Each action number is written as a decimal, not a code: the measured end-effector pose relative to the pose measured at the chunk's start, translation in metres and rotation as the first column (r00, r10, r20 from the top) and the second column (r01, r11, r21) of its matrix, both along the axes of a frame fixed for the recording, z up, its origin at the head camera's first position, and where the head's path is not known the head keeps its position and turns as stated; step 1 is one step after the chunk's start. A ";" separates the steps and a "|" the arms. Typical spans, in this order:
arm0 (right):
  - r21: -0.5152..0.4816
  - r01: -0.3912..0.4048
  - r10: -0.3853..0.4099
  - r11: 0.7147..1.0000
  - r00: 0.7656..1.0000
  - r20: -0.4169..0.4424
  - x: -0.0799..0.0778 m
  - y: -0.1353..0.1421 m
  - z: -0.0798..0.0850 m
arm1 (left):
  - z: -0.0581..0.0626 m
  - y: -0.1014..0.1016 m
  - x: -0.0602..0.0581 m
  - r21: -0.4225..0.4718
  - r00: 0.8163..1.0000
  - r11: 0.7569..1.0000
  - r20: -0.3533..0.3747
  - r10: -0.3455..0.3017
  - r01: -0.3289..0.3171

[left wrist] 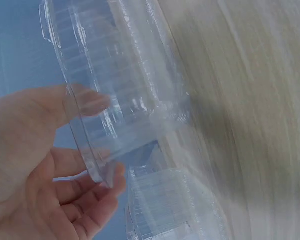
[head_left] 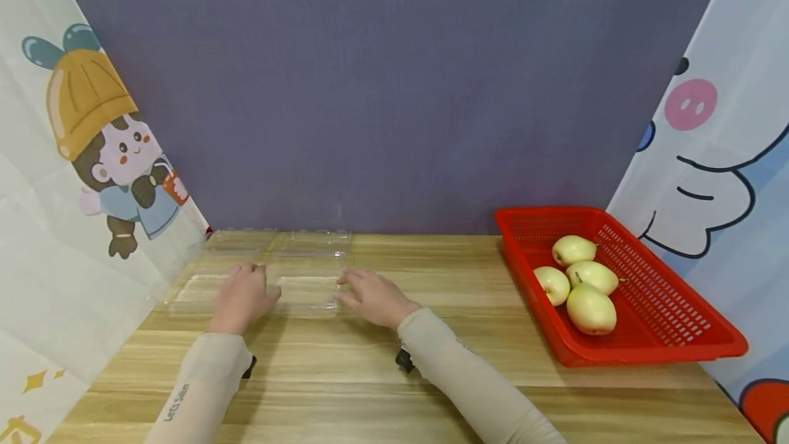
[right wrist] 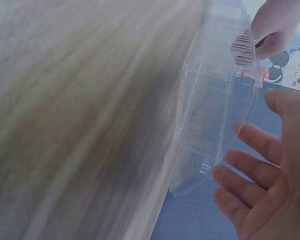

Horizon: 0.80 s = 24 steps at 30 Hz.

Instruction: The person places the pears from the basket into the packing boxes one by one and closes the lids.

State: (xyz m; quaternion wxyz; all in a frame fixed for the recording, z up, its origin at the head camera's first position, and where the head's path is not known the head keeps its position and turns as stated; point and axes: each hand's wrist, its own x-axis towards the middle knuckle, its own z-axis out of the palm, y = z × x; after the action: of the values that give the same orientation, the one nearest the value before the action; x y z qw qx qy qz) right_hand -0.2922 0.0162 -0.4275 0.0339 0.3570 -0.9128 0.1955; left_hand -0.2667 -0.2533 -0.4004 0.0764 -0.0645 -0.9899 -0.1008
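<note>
Two clear plastic hinged containers lie side by side with their lids folded back, the left container (head_left: 200,291) and the right container (head_left: 308,295). My left hand (head_left: 242,297) is between them. In the left wrist view its thumb and curled fingers take the end rim of the right container (left wrist: 125,65), the thumb seen through the plastic. At the opposite end of that container is my right hand (head_left: 376,297). Its fingers (right wrist: 250,185) are spread and loosely bent beside the clear wall (right wrist: 215,110); whether the tips touch it, I cannot tell.
On the right of the wooden table (head_left: 431,389) stands a red plastic basket (head_left: 672,293) with several pale yellow-green pears (head_left: 590,308) inside. A grey-blue wall (head_left: 401,88) rises behind the table. Printed cartoon sheets hang on both sides.
</note>
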 end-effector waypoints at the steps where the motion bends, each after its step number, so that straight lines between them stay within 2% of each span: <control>1: -0.009 0.010 -0.010 1.000 1.000 0.001 0.000 0.000 0.000 | 0.000 0.000 0.000 0.005 1.000 1.000 0.001 -0.004 0.004; 9: -0.071 0.076 -0.077 0.995 0.997 -0.012 0.000 0.000 0.001 | 0.000 0.001 -0.002 0.015 0.999 0.999 0.022 -0.041 0.041; 19: -0.167 0.099 -0.110 0.981 0.992 -0.060 -0.002 0.002 0.000 | -0.001 0.004 -0.001 0.047 0.999 0.998 -0.004 -0.039 0.039; 24: -0.193 0.116 -0.132 0.974 0.989 -0.070 -0.003 0.005 0.001 | -0.001 0.006 -0.003 0.099 0.998 0.993 -0.009 -0.057 0.057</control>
State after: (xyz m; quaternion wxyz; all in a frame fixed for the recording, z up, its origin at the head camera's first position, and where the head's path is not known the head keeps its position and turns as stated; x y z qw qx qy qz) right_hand -0.2950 0.0215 -0.4269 0.1174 0.3024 -0.9086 0.2633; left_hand -0.2700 -0.2470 -0.4014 0.0798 -0.0892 -0.9812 -0.1516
